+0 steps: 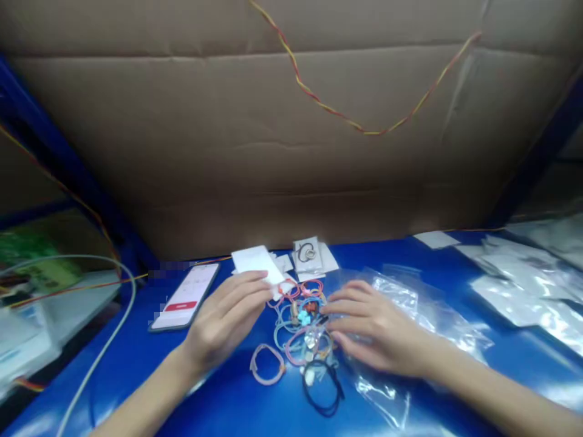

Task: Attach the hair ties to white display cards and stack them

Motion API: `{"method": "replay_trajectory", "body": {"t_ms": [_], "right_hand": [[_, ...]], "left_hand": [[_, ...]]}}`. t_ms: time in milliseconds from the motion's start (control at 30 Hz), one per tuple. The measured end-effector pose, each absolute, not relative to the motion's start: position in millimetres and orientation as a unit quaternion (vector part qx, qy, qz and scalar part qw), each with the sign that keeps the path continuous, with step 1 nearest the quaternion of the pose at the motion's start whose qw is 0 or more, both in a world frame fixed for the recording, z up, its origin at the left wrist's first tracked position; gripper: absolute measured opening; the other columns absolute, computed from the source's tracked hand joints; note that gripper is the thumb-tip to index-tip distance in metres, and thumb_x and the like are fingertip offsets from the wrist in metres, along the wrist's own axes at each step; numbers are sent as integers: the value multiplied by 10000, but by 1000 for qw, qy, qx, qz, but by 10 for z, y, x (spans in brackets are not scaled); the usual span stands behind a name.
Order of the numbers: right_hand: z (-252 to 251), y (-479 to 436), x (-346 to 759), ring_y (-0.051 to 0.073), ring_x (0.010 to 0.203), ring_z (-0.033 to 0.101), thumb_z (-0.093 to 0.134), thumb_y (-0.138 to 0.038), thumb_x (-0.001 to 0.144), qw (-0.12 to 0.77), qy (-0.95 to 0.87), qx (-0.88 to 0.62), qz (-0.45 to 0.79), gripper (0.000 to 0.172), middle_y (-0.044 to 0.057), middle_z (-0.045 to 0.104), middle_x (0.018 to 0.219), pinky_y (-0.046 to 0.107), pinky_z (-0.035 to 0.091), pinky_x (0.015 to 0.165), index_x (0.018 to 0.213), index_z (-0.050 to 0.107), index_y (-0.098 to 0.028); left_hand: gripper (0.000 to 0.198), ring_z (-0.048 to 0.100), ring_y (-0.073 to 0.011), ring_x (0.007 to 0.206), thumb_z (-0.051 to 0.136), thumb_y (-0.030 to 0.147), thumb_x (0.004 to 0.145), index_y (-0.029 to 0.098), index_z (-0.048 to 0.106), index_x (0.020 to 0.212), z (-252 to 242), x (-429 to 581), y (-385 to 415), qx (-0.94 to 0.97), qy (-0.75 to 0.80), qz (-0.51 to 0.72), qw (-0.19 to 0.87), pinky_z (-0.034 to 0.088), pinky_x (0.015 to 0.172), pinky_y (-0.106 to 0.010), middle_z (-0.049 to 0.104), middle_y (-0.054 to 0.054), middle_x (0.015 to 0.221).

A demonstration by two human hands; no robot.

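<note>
Blue tabletop (237,400), cardboard wall (273,139) behind, hair ties (298,331), white card (257,262), probably plastic bags (519,285)

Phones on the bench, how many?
1: the phone lies screen-up on the blue bench, left of the left hand holding the white card. Plastic bags could hide more.

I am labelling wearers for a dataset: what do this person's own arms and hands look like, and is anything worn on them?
The left forearm and right forearm are uncovered; no sleeve reaches into view. The left hand and the right hand wear no gloves. No ring, watch or bracelet shows on either, though the picture is somewhat blurred.
</note>
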State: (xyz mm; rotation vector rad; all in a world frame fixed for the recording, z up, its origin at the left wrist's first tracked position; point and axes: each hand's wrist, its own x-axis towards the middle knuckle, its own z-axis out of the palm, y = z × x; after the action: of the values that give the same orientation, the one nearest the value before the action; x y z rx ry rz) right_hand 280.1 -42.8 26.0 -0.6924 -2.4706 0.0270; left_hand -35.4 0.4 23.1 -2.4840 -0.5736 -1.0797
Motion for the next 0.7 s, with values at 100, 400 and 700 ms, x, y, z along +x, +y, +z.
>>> {"method": "replay_trajectory", "body": {"t_ms": [100, 400, 700], "right_hand": [[272, -418, 2818, 232, 1091, 681, 580, -230, 1011, 291, -917, -270, 26, 161, 83, 759, 1193, 476, 481, 1027, 1048, 734, -200], [263, -341, 2905, 314, 1340, 558, 523, -385, 1055, 220, -898, -381, 14, 389, 131, 621, 1441, 600, 376, 1162, 1409, 585, -234], [268, -187, 2852, 377, 1529, 329, 465, -528, 1057, 173, -900, -399, 44, 560, 177, 397, 1641, 674, 185, 1236, 1513, 525, -209]], "left_hand": [[255, 694, -278, 1139, 630, 29, 918, 198, 688, 1100, 207, -315, 105, -887, -241, -351, 180, 564, 1008, -475, 780, -60, 1058], [361, 640, -350, 1161, 558, 48, 758, 206, 724, 1037, 224, -175, 46, -894, -373, -219, 115, 437, 1085, -620, 737, -110, 1153], [328, 619, -362, 1187, 548, 265, 953, 175, 669, 1244, 94, -127, 52, -876, -443, -177, 67, 464, 1035, -580, 692, -157, 1278]]}}
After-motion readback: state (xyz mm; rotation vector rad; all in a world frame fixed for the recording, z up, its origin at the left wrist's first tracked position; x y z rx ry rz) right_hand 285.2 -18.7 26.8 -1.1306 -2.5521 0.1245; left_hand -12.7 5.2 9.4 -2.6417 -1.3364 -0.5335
